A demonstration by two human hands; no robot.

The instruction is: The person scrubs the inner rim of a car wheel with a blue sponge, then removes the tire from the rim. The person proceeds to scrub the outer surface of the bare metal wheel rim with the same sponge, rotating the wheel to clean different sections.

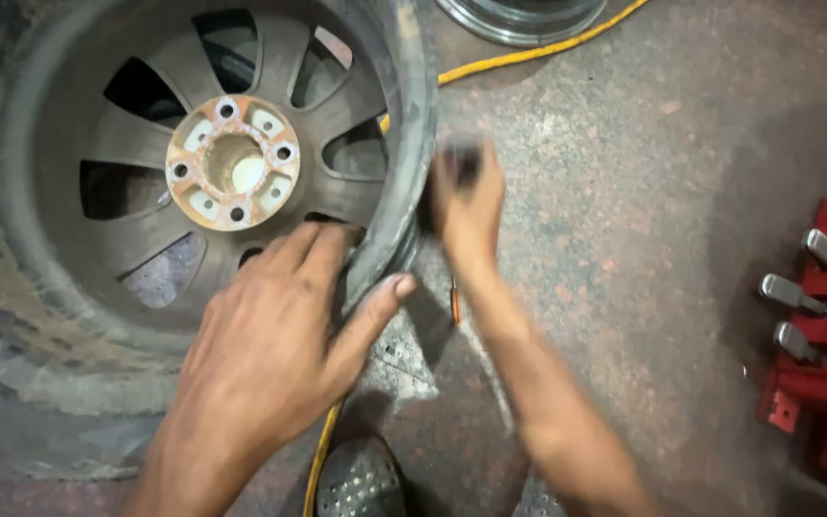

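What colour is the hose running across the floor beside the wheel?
Yellow: the thin hose on the stained concrete floor, in the head view.

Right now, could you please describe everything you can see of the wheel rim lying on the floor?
The wheel rim is dull grey metal with curved spokes and dark openings, lying flat inside a worn tyre. Its rusty orange hub has a centre bore ringed by bolt holes. The left hand rests on its near edge; the blurred right hand grips something dark beside it.
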